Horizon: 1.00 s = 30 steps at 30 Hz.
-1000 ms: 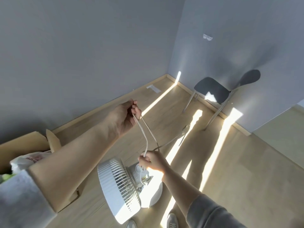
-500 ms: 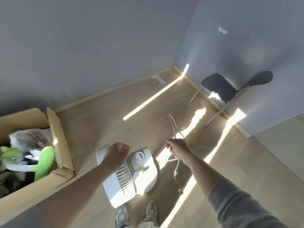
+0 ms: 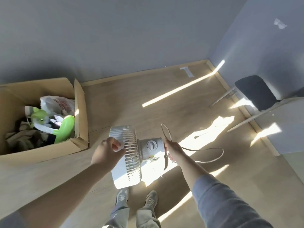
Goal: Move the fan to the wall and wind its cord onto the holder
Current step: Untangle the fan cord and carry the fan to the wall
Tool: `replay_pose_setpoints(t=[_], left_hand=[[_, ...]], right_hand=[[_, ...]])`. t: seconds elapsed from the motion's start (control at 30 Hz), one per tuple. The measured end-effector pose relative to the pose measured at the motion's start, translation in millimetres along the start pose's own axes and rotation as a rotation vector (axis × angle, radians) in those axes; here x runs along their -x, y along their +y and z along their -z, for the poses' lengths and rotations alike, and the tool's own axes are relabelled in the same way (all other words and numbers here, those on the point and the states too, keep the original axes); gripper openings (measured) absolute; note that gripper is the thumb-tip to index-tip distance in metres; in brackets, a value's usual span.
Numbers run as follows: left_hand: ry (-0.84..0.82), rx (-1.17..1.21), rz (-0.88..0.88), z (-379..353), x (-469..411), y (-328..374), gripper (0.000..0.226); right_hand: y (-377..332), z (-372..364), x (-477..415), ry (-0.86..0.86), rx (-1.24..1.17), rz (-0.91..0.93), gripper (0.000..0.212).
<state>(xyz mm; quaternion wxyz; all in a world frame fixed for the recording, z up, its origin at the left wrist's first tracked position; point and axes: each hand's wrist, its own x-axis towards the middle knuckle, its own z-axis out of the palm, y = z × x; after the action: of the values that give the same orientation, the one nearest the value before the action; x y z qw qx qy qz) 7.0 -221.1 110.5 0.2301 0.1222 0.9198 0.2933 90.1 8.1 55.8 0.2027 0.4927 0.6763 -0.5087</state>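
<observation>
one fan (image 3: 131, 162) between both hands (image 3: 107, 150) (image 3: 172, 149)

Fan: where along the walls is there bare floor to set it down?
Bare floor runs along the back wall between the cardboard box and the corner. The side wall is crowded by the chair; the cord loops out right of the fan.

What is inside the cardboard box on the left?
The cardboard box holds a crumpled white plastic bag, a green-and-white plastic item and dark and tan fabric. These cover the bottom, so anything beneath them cannot be seen.
</observation>
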Motion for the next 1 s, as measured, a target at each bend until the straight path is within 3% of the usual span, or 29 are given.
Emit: replay_pose_setpoints(t=[0.13, 0.33, 0.53, 0.7, 0.83, 1.0], left_hand=[[-0.008, 0.014, 0.068, 2, 1, -14, 0.030], [-0.027, 0.037, 0.229, -6, -2, -31, 0.066], [-0.022, 0.155, 0.319, -18, -6, -40, 0.088], [-0.029, 0.217, 0.354, -21, -7, -31, 0.068], [-0.025, 0.243, 0.312, -24, -7, -13, 0.069], [-0.045, 0.222, 0.235, -18, -24, 30, 0.068]], right_hand=[[-6, -6, -2, -0.013, -0.008, -0.030, 0.036], [-9, -16, -2, -0.074, 0.065, -0.084, 0.037], [-1, -25, -7, -0.092, 0.085, -0.081, 0.032], [5, -17, -6, -0.053, 0.064, -0.057, 0.029], [1, 0, -6, -0.013, 0.122, -0.124, 0.034], [-7, 49, 1, 0.001, 0.097, -0.063, 0.035]])
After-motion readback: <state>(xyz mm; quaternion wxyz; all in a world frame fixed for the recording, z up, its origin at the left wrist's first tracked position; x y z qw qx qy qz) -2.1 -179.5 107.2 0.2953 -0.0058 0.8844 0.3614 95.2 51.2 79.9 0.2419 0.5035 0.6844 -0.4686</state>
